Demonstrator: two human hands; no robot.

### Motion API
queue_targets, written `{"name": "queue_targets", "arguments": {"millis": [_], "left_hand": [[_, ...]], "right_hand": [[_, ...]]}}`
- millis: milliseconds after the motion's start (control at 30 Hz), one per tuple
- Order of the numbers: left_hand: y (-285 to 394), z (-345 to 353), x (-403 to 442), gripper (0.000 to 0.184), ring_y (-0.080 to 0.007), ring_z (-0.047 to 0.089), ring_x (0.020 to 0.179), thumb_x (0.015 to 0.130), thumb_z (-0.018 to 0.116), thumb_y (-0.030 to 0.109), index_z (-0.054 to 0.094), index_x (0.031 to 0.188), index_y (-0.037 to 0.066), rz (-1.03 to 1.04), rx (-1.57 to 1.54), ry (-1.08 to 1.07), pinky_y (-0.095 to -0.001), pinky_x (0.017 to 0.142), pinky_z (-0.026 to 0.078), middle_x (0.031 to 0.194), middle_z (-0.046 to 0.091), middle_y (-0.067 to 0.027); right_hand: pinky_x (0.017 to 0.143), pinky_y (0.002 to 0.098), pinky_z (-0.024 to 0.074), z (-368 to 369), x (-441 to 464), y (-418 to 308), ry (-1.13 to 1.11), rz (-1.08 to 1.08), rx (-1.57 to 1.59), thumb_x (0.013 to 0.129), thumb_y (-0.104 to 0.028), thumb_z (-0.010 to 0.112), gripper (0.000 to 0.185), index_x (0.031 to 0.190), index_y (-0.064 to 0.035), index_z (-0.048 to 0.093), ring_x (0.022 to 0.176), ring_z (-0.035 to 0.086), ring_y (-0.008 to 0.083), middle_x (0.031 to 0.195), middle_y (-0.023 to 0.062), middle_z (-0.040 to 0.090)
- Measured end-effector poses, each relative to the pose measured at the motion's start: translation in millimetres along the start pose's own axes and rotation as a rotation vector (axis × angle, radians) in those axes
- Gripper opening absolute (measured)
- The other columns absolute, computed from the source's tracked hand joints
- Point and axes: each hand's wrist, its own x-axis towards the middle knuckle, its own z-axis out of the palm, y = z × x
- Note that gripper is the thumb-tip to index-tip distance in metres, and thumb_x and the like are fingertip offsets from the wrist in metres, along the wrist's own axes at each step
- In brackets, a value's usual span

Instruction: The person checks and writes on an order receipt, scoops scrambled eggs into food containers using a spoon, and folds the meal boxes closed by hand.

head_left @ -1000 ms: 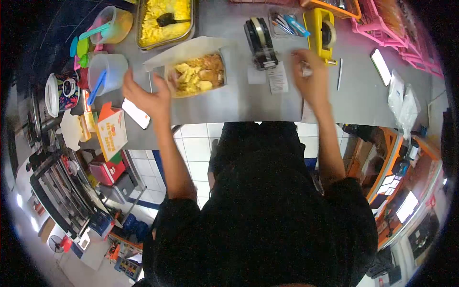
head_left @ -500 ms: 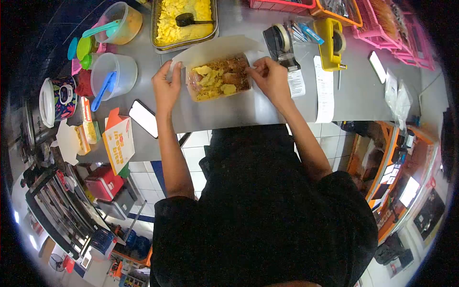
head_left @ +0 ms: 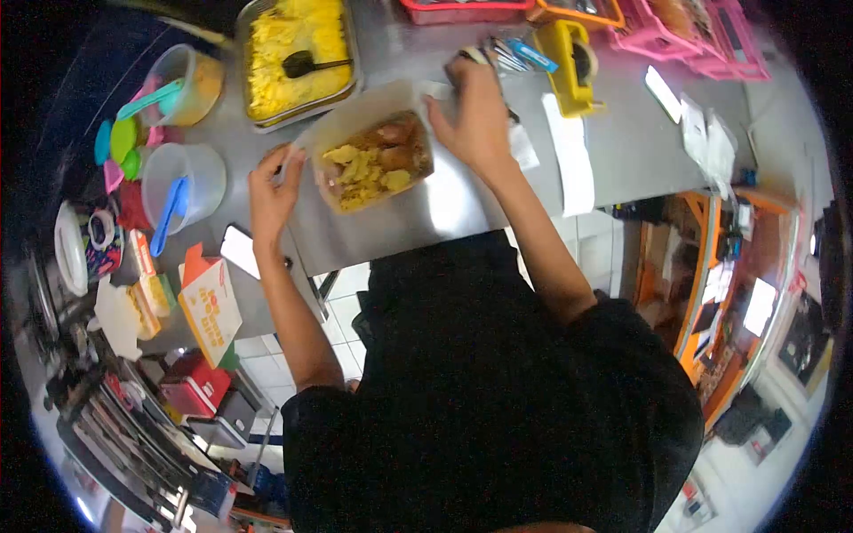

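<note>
On the grey metal table [head_left: 342, 244], the open whitish paper box [head_left: 366, 114] sits mid-scene, near side, holding yellow-topped food [head_left: 362, 174]. My left hand [head_left: 274, 197] pinches its left edge, best kept light; my right hand's [head_left: 480, 120] thumb stands apart, fingers at the black tape dispenser [head_left: 513, 115], grip unclear.

Whitish box [head_left: 370, 99] by L hand [head_left: 274, 188], yellow/brn food [head_left: 378, 160]. Left of same hand: blue spoon [head_left: 169, 218], dk tub [head_left: 108, 247] w/ multicol. pattern. Rt of R hand [head_left: 475, 120]: yellow tape disp. [head_left: 557, 67], pink basket [head_left: 653, 37].
</note>
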Motion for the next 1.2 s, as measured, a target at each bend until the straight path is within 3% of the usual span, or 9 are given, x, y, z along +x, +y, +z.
{"name": "queue_targets", "arguments": {"millis": [133, 367, 500, 600, 833, 933, 1000, 1100, 1200], "left_hand": [[2.5, 3.5, 1.0, 0.026, -0.0139, 0.06, 0.099, 0.101, 0.06, 0.02, 0.068, 0.112, -0.002, -0.068, -0.065, -0.06, -0.0282, 0.091, 0.046, 0.104, 0.07, -0.0059], [-8.8, 35.7, -22.9, 0.042, -0.0162, 0.058, 0.105, 0.106, 0.051, 0.033, 0.058, 0.127, -0.003, -0.313, -0.586, 0.029, -0.0303, 0.094, 0.046, 0.116, 0.065, -0.0094], [32.0, 83.0, -20.5, 0.055, -0.0278, 0.053, 0.117, 0.107, 0.039, 0.04, 0.051, 0.129, -0.009, -0.28, -0.586, 0.341, -0.0395, 0.102, 0.04, 0.129, 0.056, -0.0191], [56.0, 101.6, -3.6, 0.061, -0.0357, 0.047, 0.122, 0.108, 0.03, 0.042, 0.049, 0.128, -0.012, -0.273, -0.481, 0.513, -0.0455, 0.108, 0.032, 0.133, 0.05, -0.024], [25.3, 87.5, 8.2, 0.052, -0.025, 0.054, 0.1, 0.108, 0.031, 0.04, 0.053, 0.117, -0.007, -0.278, -0.906, 0.395, -0.0381, 0.094, 0.044, 0.112, 0.057, -0.017], [35.2, 76.7, 0.3, 0.042, -0.0193, 0.055, 0.093, 0.107, 0.039, 0.034, 0.057, 0.112, -0.004, -0.236, -0.552, 0.356, -0.0348, 0.089, 0.046, 0.102, 0.059, -0.0121], [17.1, 55.7, -3.1, 0.036, -0.0213, 0.058, 0.099, 0.106, 0.043, 0.028, 0.061, 0.113, -0.003, -0.188, -0.405, 0.215, -0.0355, 0.093, 0.046, 0.108, 0.062, -0.0138], [19.8, 30.4, -20.7, 0.033, -0.0262, 0.058, 0.115, 0.104, 0.047, 0.021, 0.064, 0.119, -0.002, -0.041, -0.385, -0.061, -0.037, 0.102, 0.043, 0.126, 0.061, -0.0177], [10.7, 40.3, -50.0, 0.038, -0.0308, 0.051, 0.132, 0.104, 0.046, 0.019, 0.057, 0.134, -0.001, 0.034, -0.036, -0.102, -0.0371, 0.11, 0.037, 0.144, 0.051, -0.0214]], "right_hand": [[0.084, 0.0447, 0.0508, 21.7, 12.8, 21.0, -0.509, 0.032, 0.288, 0.082, -0.017, 0.067, 0.032, 0.108, 0.0011, 0.064, 0.096, 0.063, 0.037, 0.101, 0.0205, 0.063], [0.083, 0.038, 0.0499, 39.2, -26.1, 12.8, -0.279, 0.048, 0.54, 0.089, -0.009, 0.05, 0.023, 0.108, 0.0018, 0.06, 0.092, 0.06, 0.031, 0.097, 0.0171, 0.058], [0.073, 0.0308, 0.0441, 60.8, -39.8, -33.0, -0.15, 0.668, 0.807, 0.104, -0.019, 0.044, 0.019, 0.111, -0.0017, 0.046, 0.081, 0.048, 0.0127, 0.086, 0.008, 0.05], [0.083, 0.0491, 0.0436, 65.9, -32.4, -49.9, -0.047, 0.728, 0.736, 0.103, -0.027, 0.05, 0.028, 0.11, -0.0001, 0.047, 0.09, 0.056, 0.0409, 0.095, 0.0225, 0.056], [0.08, 0.0456, 0.044, 64.6, -33.9, -39.2, -0.078, 0.474, 0.723, 0.105, -0.026, 0.046, 0.027, 0.111, 0.0002, 0.045, 0.087, 0.056, 0.0359, 0.092, 0.0207, 0.055], [0.076, 0.0392, 0.0456, 45.3, -28.5, -32.1, -0.258, 0.477, 0.731, 0.104, -0.019, 0.045, 0.021, 0.112, -0.0002, 0.045, 0.082, 0.055, 0.028, 0.088, 0.0166, 0.055], [0.079, 0.0404, 0.0459, 26.5, -18.8, -21.4, -0.449, 0.509, 0.78, 0.102, -0.015, 0.047, 0.018, 0.112, 0.0002, 0.048, 0.087, 0.056, 0.032, 0.09, 0.0177, 0.056], [0.084, 0.0419, 0.0484, -1.9, -20.7, 6.5, -0.515, 0.002, 0.609, 0.095, -0.012, 0.054, 0.018, 0.108, 0.0009, 0.053, 0.094, 0.058, 0.0356, 0.098, 0.0198, 0.059], [0.093, 0.0444, 0.0491, -27.4, -46.6, -13.9, -0.534, 0.116, 0.204, 0.09, -0.009, 0.058, 0.026, 0.113, 0.0028, 0.058, 0.106, 0.059, 0.0386, 0.114, 0.0247, 0.059]]}}
